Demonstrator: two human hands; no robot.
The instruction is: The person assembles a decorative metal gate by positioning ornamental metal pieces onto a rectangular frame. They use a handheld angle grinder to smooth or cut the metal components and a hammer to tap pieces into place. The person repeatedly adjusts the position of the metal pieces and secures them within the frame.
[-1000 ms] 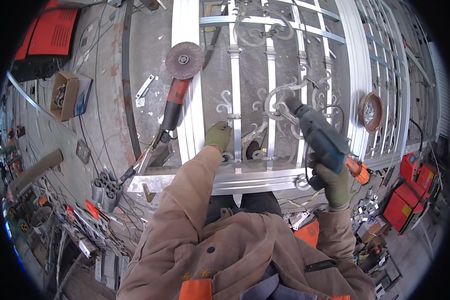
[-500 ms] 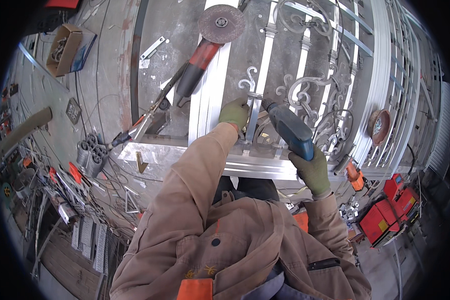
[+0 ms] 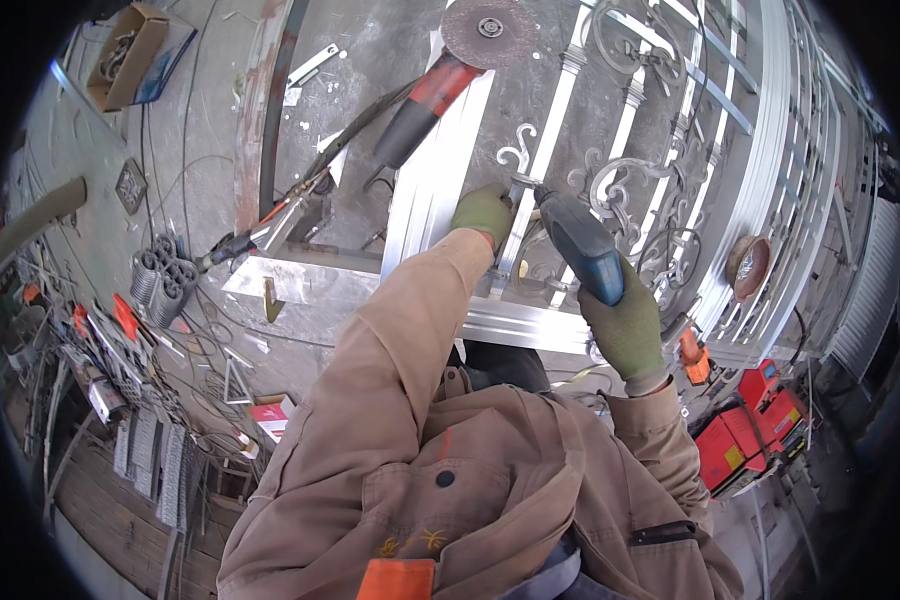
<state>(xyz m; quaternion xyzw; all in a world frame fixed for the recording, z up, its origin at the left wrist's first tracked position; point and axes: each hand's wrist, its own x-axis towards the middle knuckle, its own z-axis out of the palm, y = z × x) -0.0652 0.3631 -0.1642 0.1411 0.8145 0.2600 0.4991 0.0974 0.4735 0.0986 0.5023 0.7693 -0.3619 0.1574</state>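
Observation:
A blue and dark grey power drill is in my right hand, whose green-gloved fingers wrap its rear end. Its front end meets the flat silver bar beside a small metal collar. On the collar's other side is my green-gloved left hand, fingers curled in at the bar; what they grip is hidden. An S-shaped metal scroll stands out just beyond the collar. Both hands work over a silver metal frame with upright bars and scrollwork.
An angle grinder with a large disc lies across the frame's left rail. To the right are a round brown bowl, an orange-handled tool and a red machine. A cardboard box is at far left.
The view has shifted, so the grinder and frame appear farther up and right, while the left-side clutter has slid left. Both hands and the drill remain at the collar.

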